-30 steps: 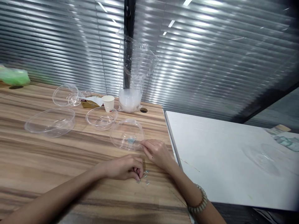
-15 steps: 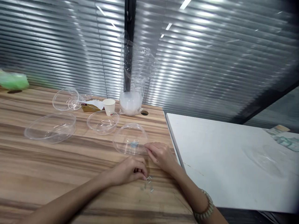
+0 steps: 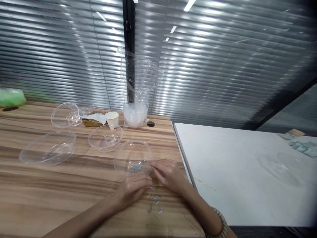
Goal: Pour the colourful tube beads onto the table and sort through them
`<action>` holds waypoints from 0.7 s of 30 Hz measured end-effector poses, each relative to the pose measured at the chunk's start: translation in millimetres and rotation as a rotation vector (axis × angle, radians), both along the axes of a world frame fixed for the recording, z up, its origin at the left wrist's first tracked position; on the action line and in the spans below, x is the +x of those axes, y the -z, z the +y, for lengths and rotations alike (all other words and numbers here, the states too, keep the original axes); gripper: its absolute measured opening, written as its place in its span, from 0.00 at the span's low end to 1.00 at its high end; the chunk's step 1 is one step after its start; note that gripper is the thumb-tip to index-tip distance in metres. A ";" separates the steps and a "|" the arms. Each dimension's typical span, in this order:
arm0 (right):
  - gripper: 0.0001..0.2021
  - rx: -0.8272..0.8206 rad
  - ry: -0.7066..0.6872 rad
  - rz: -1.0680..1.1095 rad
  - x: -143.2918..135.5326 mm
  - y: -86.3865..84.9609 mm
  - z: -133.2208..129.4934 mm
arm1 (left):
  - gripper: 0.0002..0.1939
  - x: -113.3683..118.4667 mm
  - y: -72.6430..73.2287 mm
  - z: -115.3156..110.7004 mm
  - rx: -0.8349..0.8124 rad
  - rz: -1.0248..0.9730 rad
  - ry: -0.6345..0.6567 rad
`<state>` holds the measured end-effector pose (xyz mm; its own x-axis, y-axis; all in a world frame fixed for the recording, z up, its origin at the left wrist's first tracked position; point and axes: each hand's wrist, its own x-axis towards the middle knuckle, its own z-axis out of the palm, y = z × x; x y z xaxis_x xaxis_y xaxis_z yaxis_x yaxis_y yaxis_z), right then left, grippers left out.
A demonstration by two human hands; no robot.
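A clear bowl [image 3: 133, 152] stands near the right edge of the wooden table [image 3: 74, 188], with small bluish pieces [image 3: 137, 168] gathered on its bottom. The right hand [image 3: 168, 173] pinches the right side of its rim between thumb and fingers. The left hand [image 3: 135, 186] is just on the near side of the bowl, its fingers bent together and pointing right; whether a piece is caught between the fingertips, I cannot tell. Small grey pieces [image 3: 155, 198] lie scattered on the wood, near the left fingertips. A beaded bracelet [image 3: 221, 223] circles the right wrist.

Farther off and to the left is a smaller bowl [image 3: 106, 138], with a paper cup [image 3: 112, 120] just behind it and a low box [image 3: 91, 123] beside the cup. A wide bowl [image 3: 48, 148] stands at the left. At the far side, a plastic bag [image 3: 148, 72] holds whitish bowls [image 3: 135, 114]. On the right, a white table [image 3: 218, 165] adjoins the wooden one.
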<state>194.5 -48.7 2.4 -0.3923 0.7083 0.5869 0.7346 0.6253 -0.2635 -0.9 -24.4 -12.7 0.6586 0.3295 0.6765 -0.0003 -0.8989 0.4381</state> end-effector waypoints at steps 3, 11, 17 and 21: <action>0.10 0.016 0.018 -0.024 1.5 2.2 2.6 | 0.12 -4.6 -2.2 0.9 0.149 -0.023 -0.019; 0.10 0.023 -0.005 0.003 0.2 3.2 4.2 | 0.09 -21.7 -20.4 35.6 0.381 -0.148 -0.485; 0.10 -0.019 -0.064 0.051 -2.6 8.1 3.9 | 0.06 -27.5 -18.5 55.3 0.403 -0.043 -0.604; 0.10 -0.014 -0.068 0.014 -1.8 10.4 5.5 | 0.11 -26.6 -10.9 54.7 0.366 0.015 -0.486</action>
<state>192.6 -43.1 -8.0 -0.4320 0.6885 0.5825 0.6866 0.6699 -0.2826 -27.5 30.3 -1.8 0.5010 0.3424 0.7948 0.4520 -0.8867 0.0971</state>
